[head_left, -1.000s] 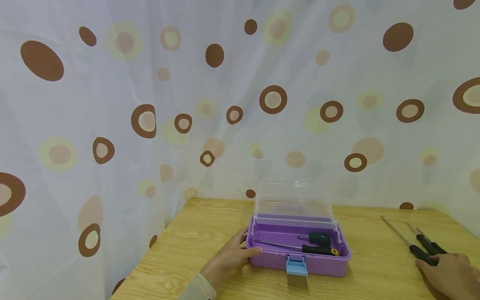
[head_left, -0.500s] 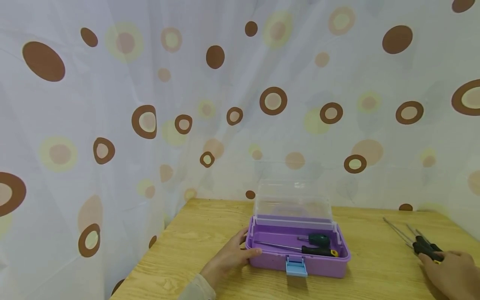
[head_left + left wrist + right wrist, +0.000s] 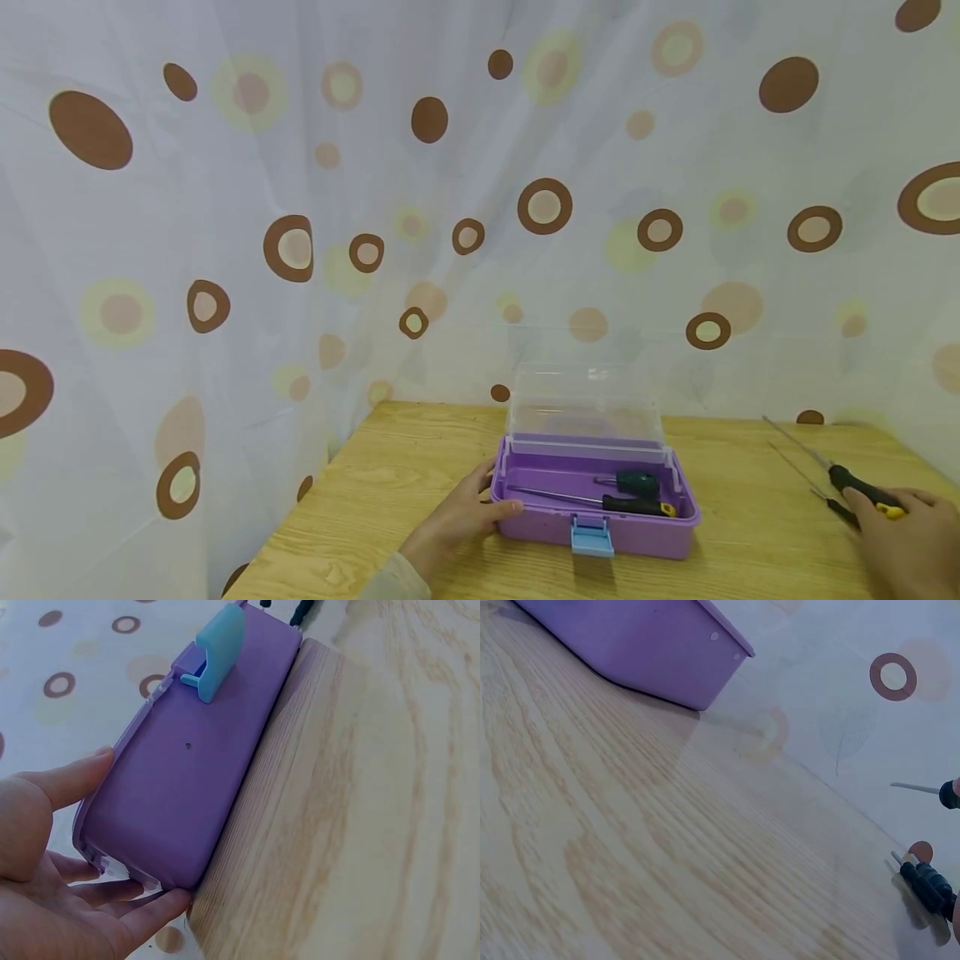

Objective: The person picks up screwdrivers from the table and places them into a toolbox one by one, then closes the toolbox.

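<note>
In the head view my left hand (image 3: 461, 510) grips the left end of a purple toolbox (image 3: 600, 532), thumb on its front rim. The left wrist view shows the fingers round the end of the toolbox (image 3: 172, 780). Inside it lie a long screwdriver (image 3: 637, 505) with a black handle and yellow end, and a short dark green screwdriver (image 3: 637, 482). At the far right my right hand (image 3: 911, 537) holds a long screwdriver (image 3: 855, 483) by its dark, yellow-ended handle, shaft pointing away and left. The right wrist view shows only the edge of that hand.
Other dark-handled screwdrivers (image 3: 926, 889) lie on the wooden table (image 3: 750, 542) beneath the right hand. A transparent lid (image 3: 588, 404) stands raised behind the toolbox, whose blue latch (image 3: 592, 537) hangs at the front. A dotted curtain (image 3: 480, 167) closes off the back and left.
My right hand has taken hold of a screwdriver on the table and lifted it, moving slightly right. The left hand and toolbox have stayed in place.
</note>
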Demonstrator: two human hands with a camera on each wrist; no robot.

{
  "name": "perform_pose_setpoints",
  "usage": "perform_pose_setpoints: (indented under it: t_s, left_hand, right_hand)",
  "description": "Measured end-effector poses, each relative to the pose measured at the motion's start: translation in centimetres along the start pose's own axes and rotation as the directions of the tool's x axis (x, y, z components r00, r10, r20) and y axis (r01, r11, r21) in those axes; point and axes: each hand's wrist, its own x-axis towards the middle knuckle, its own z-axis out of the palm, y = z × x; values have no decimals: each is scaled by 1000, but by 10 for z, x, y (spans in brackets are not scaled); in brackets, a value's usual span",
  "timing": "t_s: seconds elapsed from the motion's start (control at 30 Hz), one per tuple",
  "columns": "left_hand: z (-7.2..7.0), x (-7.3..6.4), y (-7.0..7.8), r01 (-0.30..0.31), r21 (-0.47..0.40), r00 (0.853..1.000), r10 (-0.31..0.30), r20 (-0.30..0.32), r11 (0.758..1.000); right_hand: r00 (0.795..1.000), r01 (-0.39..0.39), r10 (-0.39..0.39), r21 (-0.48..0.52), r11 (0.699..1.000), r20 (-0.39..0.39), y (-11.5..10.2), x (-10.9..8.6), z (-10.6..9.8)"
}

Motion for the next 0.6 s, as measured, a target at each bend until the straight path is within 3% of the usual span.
perform_pose_setpoints:
  t_s: [0.13, 0.3, 0.6]
  left_hand:
    - [1, 0, 0, -5, -24, 1000, 5, 9, 1000]
    - [0, -1, 1, -4, -23, 1000, 4, 8, 1000]
    - [-1, -1, -1, 0, -11, 1000, 0, 1, 1000]
  right_hand:
    - [1000, -11, 13, 132, 991, -8, -7, -3, -4]
    - [999, 46, -41, 163, 986, -34, -10, 2, -7]
    - [1000, -24, 26, 345, 938, 0, -13, 7, -7]
